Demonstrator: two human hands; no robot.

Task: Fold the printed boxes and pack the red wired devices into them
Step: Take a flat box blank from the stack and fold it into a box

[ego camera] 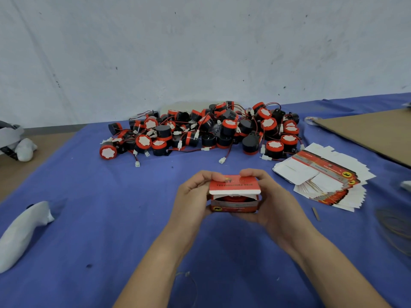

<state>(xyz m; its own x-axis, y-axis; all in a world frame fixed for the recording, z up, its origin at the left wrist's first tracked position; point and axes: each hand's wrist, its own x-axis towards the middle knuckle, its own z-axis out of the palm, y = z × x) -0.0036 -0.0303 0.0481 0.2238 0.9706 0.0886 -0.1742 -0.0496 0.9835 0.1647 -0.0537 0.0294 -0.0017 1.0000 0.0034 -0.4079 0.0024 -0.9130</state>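
Plainly, left hand point(191, 196) and right hand point(274, 200) clasp the printed box point(233, 185) (flap point(234, 192) ajar), red device point(231, 199) mostly hidden.

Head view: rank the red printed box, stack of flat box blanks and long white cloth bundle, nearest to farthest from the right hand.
1. Red printed box: in the right hand.
2. Stack of flat box blanks: to its right.
3. Long white cloth bundle: far left.

Blue cloth point(111, 218), spread below a scuffed grey-white wall point(200, 52). White cloth bundle point(22, 234) lying at its left edge; a smaller white bundle point(25, 150) off the cloth, beyond the far left corner. Brown cardboard sheet point(373, 132) over the far right corner, tape roll point(312, 120) just beside it.
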